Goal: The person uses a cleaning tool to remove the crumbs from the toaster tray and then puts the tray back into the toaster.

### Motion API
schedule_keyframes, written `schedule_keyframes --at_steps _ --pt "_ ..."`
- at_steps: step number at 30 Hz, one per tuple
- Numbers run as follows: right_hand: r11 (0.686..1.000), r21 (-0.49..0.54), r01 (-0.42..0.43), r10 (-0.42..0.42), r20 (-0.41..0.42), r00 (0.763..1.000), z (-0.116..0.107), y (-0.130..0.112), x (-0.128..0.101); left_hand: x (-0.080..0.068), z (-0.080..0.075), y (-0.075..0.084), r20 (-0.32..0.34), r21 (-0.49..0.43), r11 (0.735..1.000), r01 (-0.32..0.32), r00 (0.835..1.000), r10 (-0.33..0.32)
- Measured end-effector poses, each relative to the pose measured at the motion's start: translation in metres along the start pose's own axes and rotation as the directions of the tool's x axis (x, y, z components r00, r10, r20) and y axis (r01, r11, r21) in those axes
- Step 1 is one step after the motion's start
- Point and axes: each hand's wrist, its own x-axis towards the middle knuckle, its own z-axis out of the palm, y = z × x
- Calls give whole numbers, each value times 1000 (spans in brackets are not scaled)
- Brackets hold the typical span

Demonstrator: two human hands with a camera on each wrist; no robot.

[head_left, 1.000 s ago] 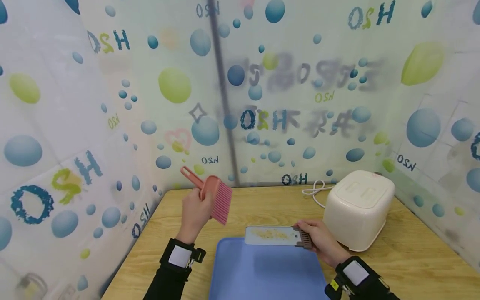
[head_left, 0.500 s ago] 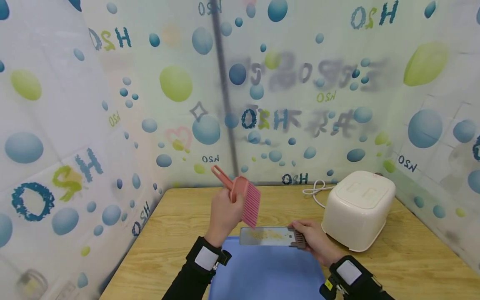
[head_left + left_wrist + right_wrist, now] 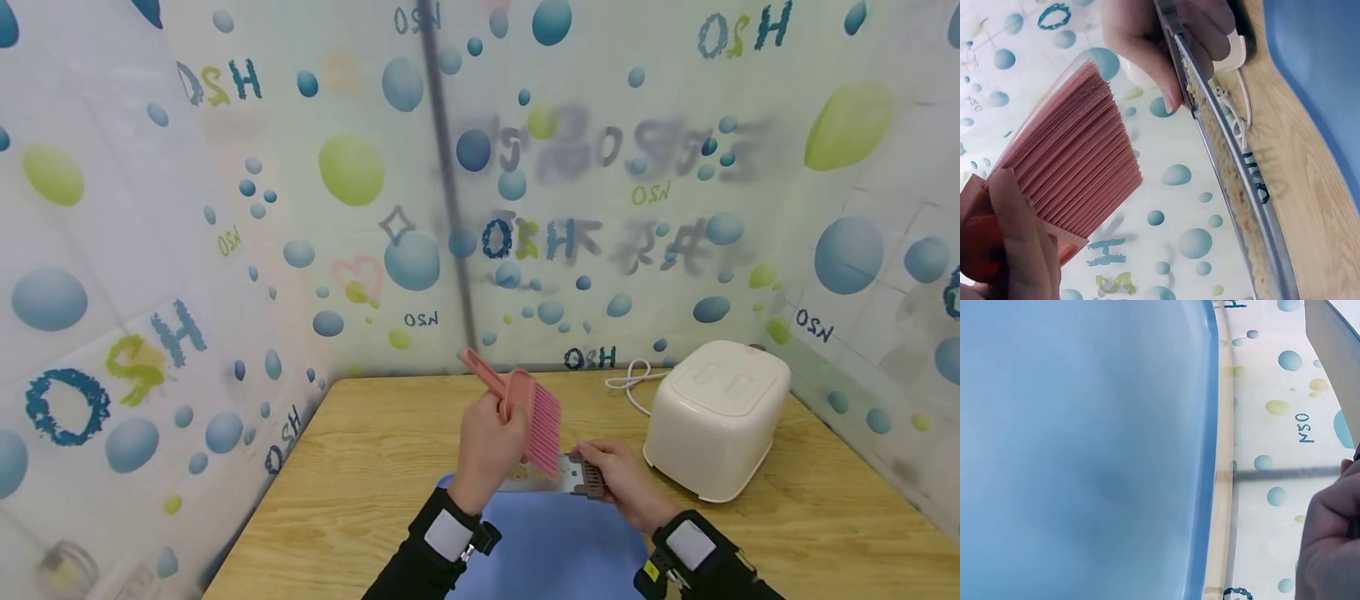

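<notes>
My left hand (image 3: 487, 450) grips a pink brush (image 3: 542, 429), its handle pointing up and left and its bristles down. In the head view the bristles overlap a flat metal crumb tray (image 3: 573, 475), which my right hand (image 3: 626, 483) pinches by its dark slotted end. The left wrist view shows the bristles (image 3: 1085, 156) apart from the tray, at its side. Tan crumbs (image 3: 1241, 212) lie along the tray between its raised edges. Below the tray is a blue plastic tray (image 3: 555, 550). From the right wrist, the crumb tray's pale underside (image 3: 1338, 369) shows above the fingers.
A cream toaster (image 3: 712, 425) stands on the wooden table (image 3: 360, 467) to the right, close to my right hand. Its white cord (image 3: 630, 383) lies coiled behind it. Patterned curtain walls (image 3: 420, 250) enclose the table at the back and both sides.
My left hand has carried the brush rightward from beside the crumb tray until it overlaps the tray in the head view. My right hand has shifted slightly left with the crumb tray.
</notes>
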Motion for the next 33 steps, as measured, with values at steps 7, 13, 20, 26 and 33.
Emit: schedule_keyframes --at_steps 7,13,20,26,33 --pt "1000 6 11 -11 7 1000 -2 -1 -1 -6 14 -2 -8 15 1000 19 1000 -18" --pt "999 22 36 -36 20 999 -3 -2 -4 -12 21 -4 -25 44 998 46 999 -45" --pt "999 23 35 -35 21 999 -3 -3 -7 -15 25 -8 -61 134 989 56 997 -48" --pt "1000 25 -3 3 -15 1000 0 -4 -7 -16 24 -12 -51 144 988 58 997 -51" --pt "999 52 3 -4 10 1000 -2 -6 -7 -15 20 -16 -62 120 989 90 995 -83"
